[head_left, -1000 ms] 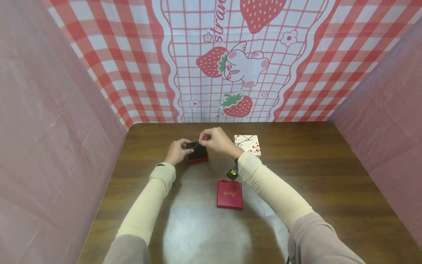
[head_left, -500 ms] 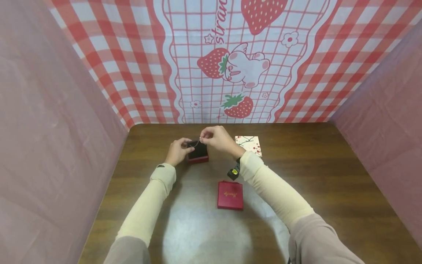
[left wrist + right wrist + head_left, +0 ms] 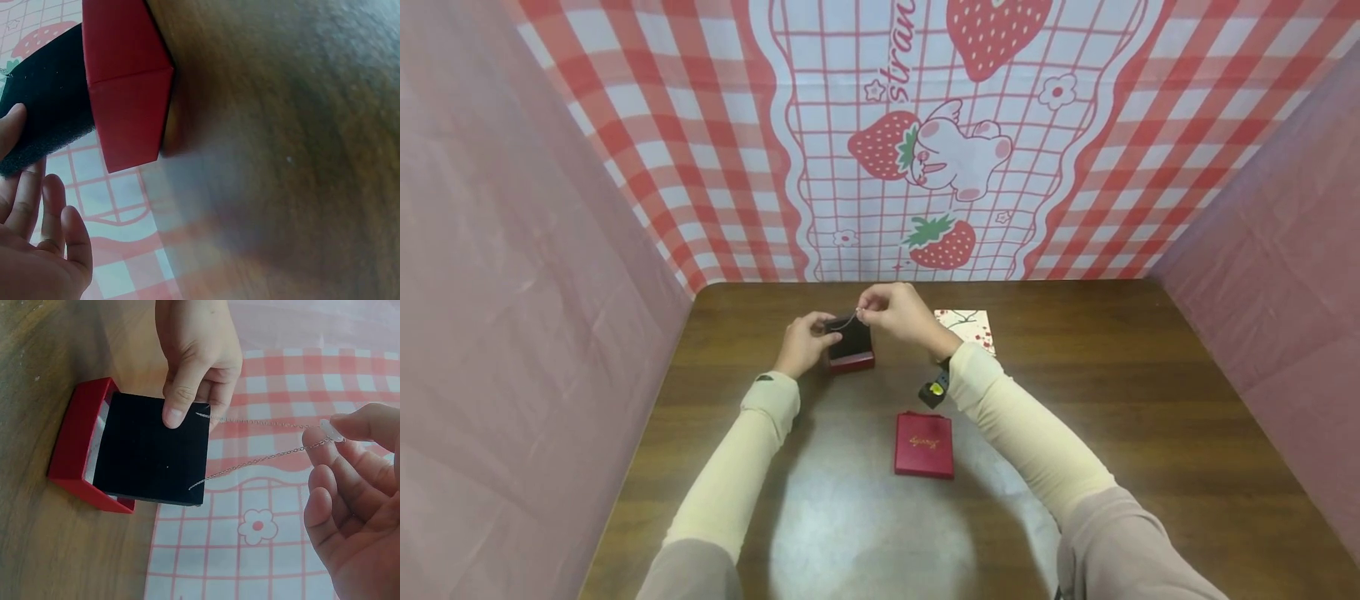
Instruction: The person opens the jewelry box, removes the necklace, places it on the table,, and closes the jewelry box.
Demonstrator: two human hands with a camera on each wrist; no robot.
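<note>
Right hand [image 3: 897, 312] slightly higher in the head frame than a second ago; its fingers pinch a small white pendant [image 3: 329, 430], right of centre in the right wrist view; thin chain [image 3: 262, 422] drawn from there to a black insert [image 3: 150, 450], gripped near its edge by the left hand [image 3: 801, 343]; insert partly out of a red box [image 3: 76, 444] on the wooden surface [image 3: 715, 450]; gold-lettered red lid [image 3: 923, 458] lower centre of the head frame; floral box [image 3: 973, 329] right of centre, partly hidden by the right wrist.

Matt foam insert [image 3: 150, 447], shiny metal chain [image 3: 250, 463]
</note>
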